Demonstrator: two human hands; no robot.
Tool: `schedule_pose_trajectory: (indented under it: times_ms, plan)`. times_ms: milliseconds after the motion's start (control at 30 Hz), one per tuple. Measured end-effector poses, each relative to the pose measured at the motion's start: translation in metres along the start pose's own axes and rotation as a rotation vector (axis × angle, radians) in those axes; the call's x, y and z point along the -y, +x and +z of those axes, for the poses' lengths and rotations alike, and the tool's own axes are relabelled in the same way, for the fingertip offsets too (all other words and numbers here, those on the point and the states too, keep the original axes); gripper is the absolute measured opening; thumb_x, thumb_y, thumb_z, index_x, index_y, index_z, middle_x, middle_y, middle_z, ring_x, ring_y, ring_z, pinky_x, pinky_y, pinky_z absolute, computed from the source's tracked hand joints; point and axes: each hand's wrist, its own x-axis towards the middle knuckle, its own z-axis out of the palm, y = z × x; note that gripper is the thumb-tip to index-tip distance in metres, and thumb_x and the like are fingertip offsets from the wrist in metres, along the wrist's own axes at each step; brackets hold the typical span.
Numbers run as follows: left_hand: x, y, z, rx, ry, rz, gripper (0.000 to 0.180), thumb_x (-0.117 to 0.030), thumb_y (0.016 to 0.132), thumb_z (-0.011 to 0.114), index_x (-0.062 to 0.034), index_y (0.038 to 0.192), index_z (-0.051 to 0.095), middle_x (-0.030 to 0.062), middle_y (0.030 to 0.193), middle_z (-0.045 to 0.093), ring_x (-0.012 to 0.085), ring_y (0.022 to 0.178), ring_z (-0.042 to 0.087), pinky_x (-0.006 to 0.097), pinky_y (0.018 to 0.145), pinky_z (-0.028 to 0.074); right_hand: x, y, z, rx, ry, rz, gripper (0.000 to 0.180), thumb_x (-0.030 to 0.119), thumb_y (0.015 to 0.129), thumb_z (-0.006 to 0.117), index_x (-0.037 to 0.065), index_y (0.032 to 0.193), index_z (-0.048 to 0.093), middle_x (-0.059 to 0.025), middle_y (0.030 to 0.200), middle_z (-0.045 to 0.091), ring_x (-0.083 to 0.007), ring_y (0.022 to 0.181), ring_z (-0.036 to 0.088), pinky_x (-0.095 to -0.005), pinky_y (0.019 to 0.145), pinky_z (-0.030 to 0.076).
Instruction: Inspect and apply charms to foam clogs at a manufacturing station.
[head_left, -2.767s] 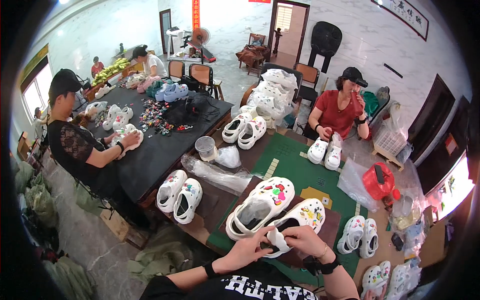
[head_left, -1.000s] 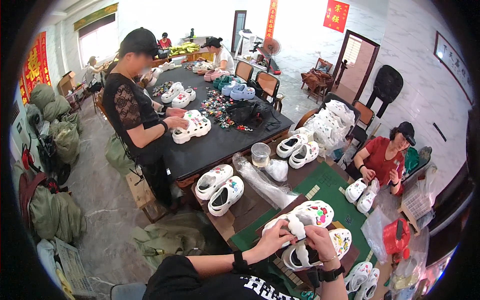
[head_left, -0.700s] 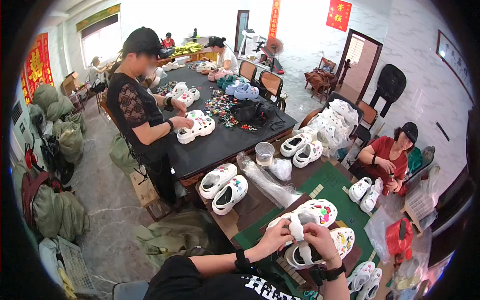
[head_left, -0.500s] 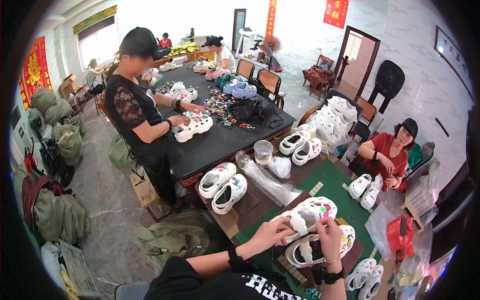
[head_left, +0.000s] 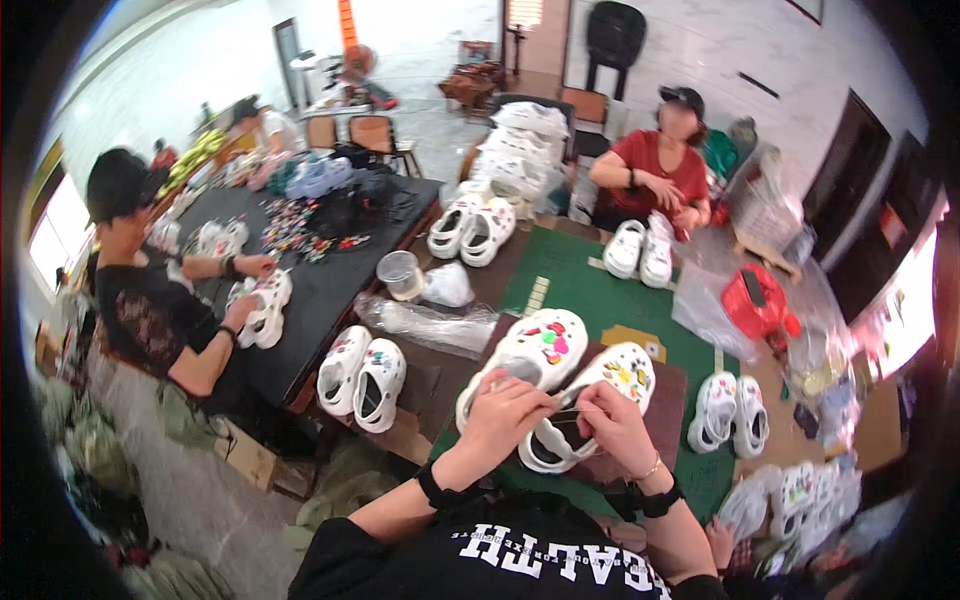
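Blk short-slv tee (head_left: 440, 572) w/ white lettering (head_left: 560, 560); 1 blk band (head_left: 437, 486) ea. wrist; thin gold-col. bracelet (head_left: 656, 464), R wrist.

Pictured in white on clogs (head_left: 532, 338) dotted with multicoloured charms (head_left: 556, 345), green on the mat (head_left: 570, 270) and white-lettered black on the shirt (head_left: 430, 555).

From my end the room comes through bright, with the window (head_left: 62, 238) at far left and the opening (head_left: 908, 345) at far right both blown out to white. The pale far wall (head_left: 430, 40) looks washed out, while the doors (head_left: 845, 195) near the right rim sink toward black. I catch glints on the crumpled clear plastic (head_left: 425, 325). The white clogs (head_left: 550, 340) near the middle read fairly clear, but the small charms (head_left: 292, 228) on the black desk (head_left: 318, 312) smear into soft specks. My fisheye bends straight lines, and its corners drop into black
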Motion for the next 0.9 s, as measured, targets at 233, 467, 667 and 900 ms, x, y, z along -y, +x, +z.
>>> schedule_pose_trajectory:
  times_ms: [233, 467, 667, 900]
  plan:
    - [-0.012, 0.015, -0.017, 0.091, -0.291, -0.290, 0.007, -0.004, 0.085, 0.062, -0.0023, 0.090, 0.066, 0.0093, 0.082, 0.065, 0.0206, 0.078, 0.063, 0.030, 0.081, 0.046, -0.005, -0.035, -0.015, 0.191, -0.464, -0.056, 0.024, 0.032, 0.096, 0.051, 0.011, 0.106, 0.057, -0.0097, 0.084, 0.068, -0.0283, 0.077, 0.067, -0.0371, 0.073, 0.051]
    - [-0.017, 0.035, -0.032, -0.279, -0.832, -0.354, 0.012, -0.013, 0.098, 0.048, -0.0027, 0.102, 0.053, 0.0001, 0.066, 0.050, 0.0104, 0.061, 0.052, 0.027, 0.061, 0.046, -0.010, -0.068, -0.027, -0.164, -0.637, -0.322, 0.024, 0.029, 0.094, 0.055, 0.012, 0.109, 0.061, -0.0055, 0.095, 0.065, -0.0260, 0.085, 0.064, -0.0376, 0.077, 0.051]
    - [-0.015, 0.044, -0.140, -1.163, 0.011, -0.022, 0.017, -0.018, 0.098, 0.052, -0.0037, 0.106, 0.055, -0.0007, 0.074, 0.046, 0.0028, 0.051, 0.034, 0.019, 0.044, 0.025, -0.005, -0.033, 0.026, -0.177, -0.725, -0.376, 0.035, 0.015, 0.086, 0.060, 0.007, 0.120, 0.052, -0.0127, 0.094, 0.060, -0.0310, 0.088, 0.063, -0.0402, 0.074, 0.052]
    - [-0.034, 0.020, -0.225, -1.400, -0.458, 0.392, 0.022, -0.021, 0.104, 0.043, -0.0050, 0.092, 0.052, 0.0045, 0.068, 0.045, 0.0146, 0.056, 0.042, 0.031, 0.052, 0.036, -0.025, -0.006, 0.069, -0.161, -0.833, -0.358, 0.060, 0.012, 0.083, 0.059, 0.012, 0.140, 0.041, -0.0155, 0.089, 0.058, -0.0321, 0.073, 0.064, -0.0425, 0.057, 0.051]
